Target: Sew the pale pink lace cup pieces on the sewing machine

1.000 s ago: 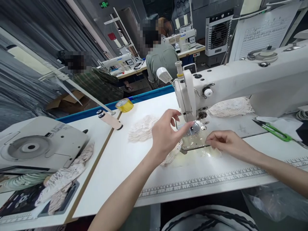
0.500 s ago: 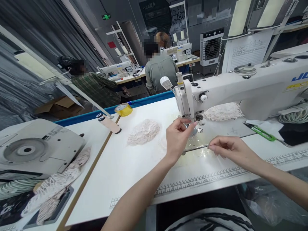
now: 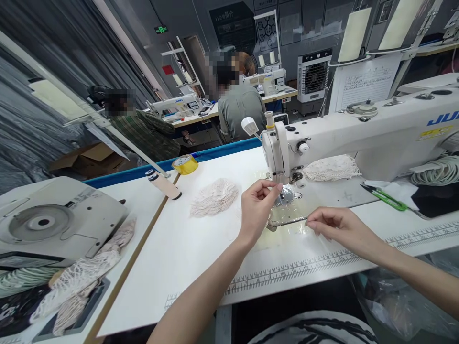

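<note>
Your left hand (image 3: 258, 203) pinches thread at the needle (image 3: 280, 184); your right hand (image 3: 335, 225) pinches its near end right of the plate (image 3: 287, 198); the thread, hardly visible, looks light, limp and fragile; grip it near the tip.

A white sewing machine (image 3: 358, 134) stands upright on the white table (image 3: 201, 239). A small piece of cream lace (image 3: 268, 220) lies flat by its needle plate.
</note>
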`<action>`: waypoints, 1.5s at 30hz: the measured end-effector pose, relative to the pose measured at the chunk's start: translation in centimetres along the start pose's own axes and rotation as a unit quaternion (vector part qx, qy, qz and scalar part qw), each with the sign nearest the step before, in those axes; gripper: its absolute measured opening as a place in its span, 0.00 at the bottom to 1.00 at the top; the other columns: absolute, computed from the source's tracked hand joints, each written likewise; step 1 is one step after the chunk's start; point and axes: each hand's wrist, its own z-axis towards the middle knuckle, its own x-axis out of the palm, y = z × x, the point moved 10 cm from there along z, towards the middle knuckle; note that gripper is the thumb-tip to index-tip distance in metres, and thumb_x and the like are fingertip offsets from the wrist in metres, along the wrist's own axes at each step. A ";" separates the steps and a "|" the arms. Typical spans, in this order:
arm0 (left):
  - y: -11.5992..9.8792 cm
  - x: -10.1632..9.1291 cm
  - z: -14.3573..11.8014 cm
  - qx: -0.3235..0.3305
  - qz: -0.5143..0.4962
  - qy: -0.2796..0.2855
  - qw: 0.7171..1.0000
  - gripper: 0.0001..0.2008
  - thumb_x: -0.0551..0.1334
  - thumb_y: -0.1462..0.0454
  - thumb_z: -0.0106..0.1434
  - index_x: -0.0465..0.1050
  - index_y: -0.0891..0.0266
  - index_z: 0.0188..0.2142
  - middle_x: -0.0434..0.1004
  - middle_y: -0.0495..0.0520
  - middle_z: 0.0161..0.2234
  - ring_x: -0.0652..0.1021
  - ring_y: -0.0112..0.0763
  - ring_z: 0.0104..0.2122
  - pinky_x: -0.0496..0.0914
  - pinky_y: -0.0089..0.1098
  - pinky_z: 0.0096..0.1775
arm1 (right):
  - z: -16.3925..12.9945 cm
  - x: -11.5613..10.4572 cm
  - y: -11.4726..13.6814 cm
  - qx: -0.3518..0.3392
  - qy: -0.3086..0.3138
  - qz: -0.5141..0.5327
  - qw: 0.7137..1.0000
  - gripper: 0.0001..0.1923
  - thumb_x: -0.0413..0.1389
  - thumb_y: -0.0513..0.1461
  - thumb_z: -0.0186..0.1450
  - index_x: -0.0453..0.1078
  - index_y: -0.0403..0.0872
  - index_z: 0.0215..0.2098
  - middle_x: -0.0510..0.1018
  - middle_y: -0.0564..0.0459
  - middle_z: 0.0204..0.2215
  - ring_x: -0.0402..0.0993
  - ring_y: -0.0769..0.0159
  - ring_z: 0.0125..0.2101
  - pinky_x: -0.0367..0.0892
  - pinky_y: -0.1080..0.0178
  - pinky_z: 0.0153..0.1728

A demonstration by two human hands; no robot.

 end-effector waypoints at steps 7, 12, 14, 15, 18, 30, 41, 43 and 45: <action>0.2 0.3 -0.5 -0.023 0.028 0.073 0.997 0.11 0.65 0.57 0.57 0.69 0.62 0.28 0.58 0.42 0.17 0.58 0.20 0.19 0.53 0.24 0.22 | 2.6 2.1 1.2 -0.013 -0.007 0.220 0.975 0.26 0.55 0.48 0.64 0.59 0.51 0.58 0.73 0.55 0.31 0.61 0.74 0.18 0.56 0.67 0.18; 0.2 0.7 -0.5 -0.004 0.042 0.087 0.995 0.10 0.63 0.58 0.59 0.70 0.63 0.29 0.64 0.44 0.18 0.65 0.21 0.20 0.59 0.24 0.23 | 4.2 5.2 1.1 0.041 0.068 0.300 0.950 0.18 0.57 0.50 0.63 0.71 0.44 0.43 0.76 0.47 0.37 0.71 0.71 0.24 0.66 0.66 0.25; -0.4 0.5 -0.7 0.052 0.103 0.073 0.991 0.09 0.61 0.59 0.61 0.70 0.63 0.29 0.68 0.46 0.20 0.68 0.23 0.20 0.62 0.24 0.24 | 4.3 5.3 1.0 0.045 0.065 0.304 0.949 0.17 0.58 0.50 0.62 0.72 0.44 0.34 0.76 0.49 0.33 0.73 0.68 0.27 0.68 0.66 0.27; -1.4 0.1 -1.0 0.114 0.156 0.047 0.980 0.08 0.60 0.60 0.62 0.71 0.62 0.30 0.71 0.47 0.21 0.69 0.24 0.21 0.63 0.25 0.24 | 4.2 5.2 0.9 0.044 0.058 0.304 0.950 0.16 0.58 0.50 0.61 0.71 0.44 0.32 0.76 0.50 0.31 0.74 0.68 0.28 0.68 0.66 0.27; -6.0 1.0 -4.5 0.425 0.325 -0.006 0.845 0.05 0.57 0.65 0.64 0.72 0.61 0.35 0.78 0.52 0.33 0.76 0.28 0.32 0.69 0.28 0.33 | 3.7 4.9 0.9 0.028 0.055 0.281 0.958 0.15 0.57 0.49 0.61 0.71 0.44 0.29 0.75 0.52 0.27 0.73 0.67 0.26 0.68 0.64 0.28; -4.0 6.2 -8.1 0.566 0.492 0.120 0.651 0.08 0.52 0.72 0.66 0.68 0.64 0.37 0.78 0.50 0.30 0.77 0.29 0.33 0.65 0.33 0.39 | 2.6 2.4 -0.2 -0.005 0.025 0.117 0.993 0.13 0.48 0.39 0.59 0.57 0.47 0.17 0.61 0.59 0.16 0.55 0.73 0.19 0.52 0.66 0.22; -0.6 6.1 -7.1 0.325 0.358 0.234 0.843 0.07 0.53 0.65 0.68 0.68 0.61 0.34 0.71 0.48 0.26 0.72 0.27 0.26 0.64 0.26 0.27 | 0.0 -2.0 0.2 0.007 0.014 -0.291 0.956 0.13 0.48 0.40 0.66 0.73 0.47 0.29 0.74 0.57 0.23 0.66 0.71 0.23 0.55 0.68 0.25; 0.2 5.7 -6.0 0.261 0.350 0.236 0.868 0.08 0.53 0.64 0.68 0.68 0.60 0.33 0.71 0.47 0.26 0.71 0.26 0.25 0.63 0.25 0.26 | -0.4 -6.3 0.5 0.018 -0.084 -0.415 0.906 0.14 0.45 0.38 0.67 0.73 0.44 0.35 0.77 0.48 0.32 0.69 0.65 0.30 0.55 0.65 0.28; 0.8 5.3 -5.5 0.216 0.349 0.232 0.882 0.08 0.53 0.64 0.67 0.68 0.60 0.33 0.71 0.47 0.26 0.71 0.26 0.25 0.63 0.25 0.26 | -1.3 -10.3 0.3 0.045 -0.168 -0.486 0.857 0.16 0.44 0.36 0.67 0.72 0.38 0.40 0.74 0.37 0.39 0.67 0.55 0.39 0.52 0.61 0.30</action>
